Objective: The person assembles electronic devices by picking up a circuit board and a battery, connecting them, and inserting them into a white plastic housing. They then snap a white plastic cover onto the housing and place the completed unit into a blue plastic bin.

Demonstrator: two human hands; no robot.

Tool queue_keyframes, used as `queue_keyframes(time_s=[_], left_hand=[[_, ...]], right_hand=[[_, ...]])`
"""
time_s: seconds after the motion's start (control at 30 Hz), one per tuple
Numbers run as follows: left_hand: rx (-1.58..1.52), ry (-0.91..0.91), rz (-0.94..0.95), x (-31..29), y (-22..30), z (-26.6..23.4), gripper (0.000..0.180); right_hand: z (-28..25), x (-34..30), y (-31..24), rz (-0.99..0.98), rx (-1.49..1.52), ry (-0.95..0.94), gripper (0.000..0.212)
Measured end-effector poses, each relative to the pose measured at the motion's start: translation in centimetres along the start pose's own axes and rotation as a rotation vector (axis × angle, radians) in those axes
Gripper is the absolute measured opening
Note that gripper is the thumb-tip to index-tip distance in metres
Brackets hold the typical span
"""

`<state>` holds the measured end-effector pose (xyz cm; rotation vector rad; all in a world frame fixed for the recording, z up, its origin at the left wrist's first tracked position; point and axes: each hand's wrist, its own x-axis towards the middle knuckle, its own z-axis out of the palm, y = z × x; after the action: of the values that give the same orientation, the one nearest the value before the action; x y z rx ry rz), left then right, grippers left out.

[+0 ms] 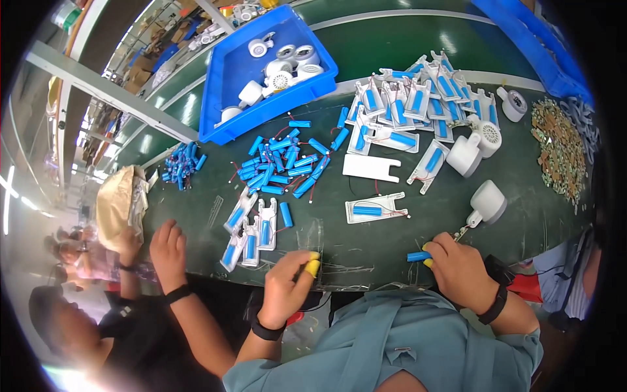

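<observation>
My right hand (457,271), with yellow covers on its fingertips, pinches a blue cylindrical battery cell (416,257) over the table's near edge. Just beyond its fingers lies a small circuit board (462,231), beside a white round-headed housing (487,202). My left hand (287,282) is closed at the near edge, its yellow-covered thumb and finger together; whatever is between them is hidden. A shiny clear strip (309,234) lies on the table by those fingertips. Farther in, a white tray-like casing (372,208) holds a blue cell with thin wires, below a flat white cover (371,167).
Loose blue cells (277,160) are heaped mid-table. Filled white casings (418,98) pile up behind. A blue bin (268,121) contains white housings; small boards (557,153) are heaped at right. At left, a co-worker's hand (168,251) reaches over the table near several casings (251,245).
</observation>
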<state>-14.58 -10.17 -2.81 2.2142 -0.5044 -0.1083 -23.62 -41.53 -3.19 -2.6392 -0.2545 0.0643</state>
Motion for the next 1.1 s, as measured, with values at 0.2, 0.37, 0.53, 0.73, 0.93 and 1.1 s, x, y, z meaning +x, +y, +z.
queue_keyframes(time_s=[0.2,0.37,0.53,0.73,0.93,1.1], left_hand=[[0.018,-0.234,0.39,1.1,2.8,5.8,0.046],[0.053,-0.296,0.551,2.1,4.2,10.2,0.04],[0.089,-0.241,0.499,2.6,4.0,10.0,0.031],[0.079,-0.294,0.507,2.8,4.5,10.1,0.035],[0.071,-0.298,0.544,4.3,9.2,11.6,0.053],[0.136,-0.361,0.532,5.3,11.3,14.5,0.047]], right_hand=[[1.2,-0.2,-1.0,-0.013,0.079,0.075,0.033],[1.6,-1.1,-1.2,-0.032,0.114,0.125,0.035],[1.8,-1.4,-1.2,0.049,0.188,0.196,0.04],[0.6,-4.4,1.5,-0.041,0.214,0.637,0.038],[-2.1,-4.5,4.7,0.217,0.26,0.761,0.059],[-1.6,-3.8,4.9,0.349,0.313,0.602,0.079]])
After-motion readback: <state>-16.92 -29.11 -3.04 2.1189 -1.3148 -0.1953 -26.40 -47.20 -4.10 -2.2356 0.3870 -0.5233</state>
